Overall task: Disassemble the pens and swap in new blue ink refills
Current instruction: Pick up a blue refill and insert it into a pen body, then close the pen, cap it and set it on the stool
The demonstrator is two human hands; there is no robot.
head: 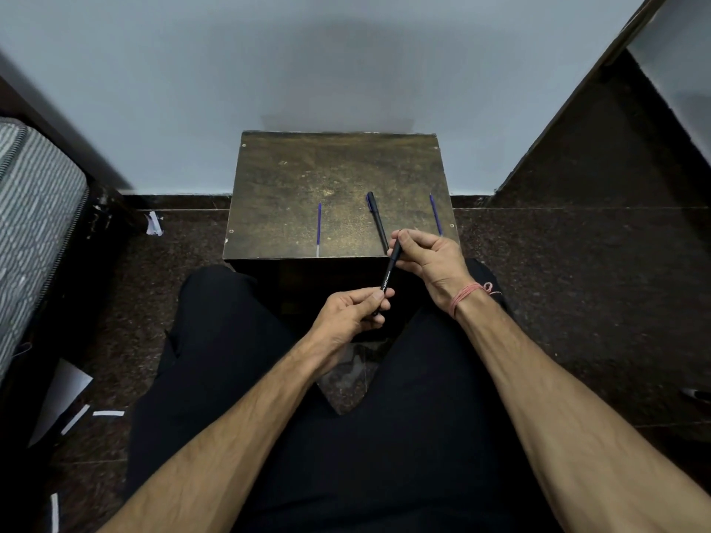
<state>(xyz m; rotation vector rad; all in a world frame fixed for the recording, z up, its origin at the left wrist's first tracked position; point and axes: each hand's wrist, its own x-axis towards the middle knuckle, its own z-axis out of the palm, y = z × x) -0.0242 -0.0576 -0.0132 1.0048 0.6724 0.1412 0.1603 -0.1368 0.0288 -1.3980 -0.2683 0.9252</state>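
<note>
While both hands grip black pen (pixel 389 277) | left hand (pixel 352 311) | right hand (pixel 431 259)

Worn dark wooden bench (pixel 292 178) stands against a pale grey wall (pixel 307 63), surface scuffed and speckled. Dark speckled stone floor (pixel 577 282) surrounds it. Grey-and-white patterned mattress (pixel 34 225) at far left. White paper scraps (pixel 154 223) lie on the floor near it, possibly torn packaging. Dark angled panel (pixel 600 121) at right.
</note>
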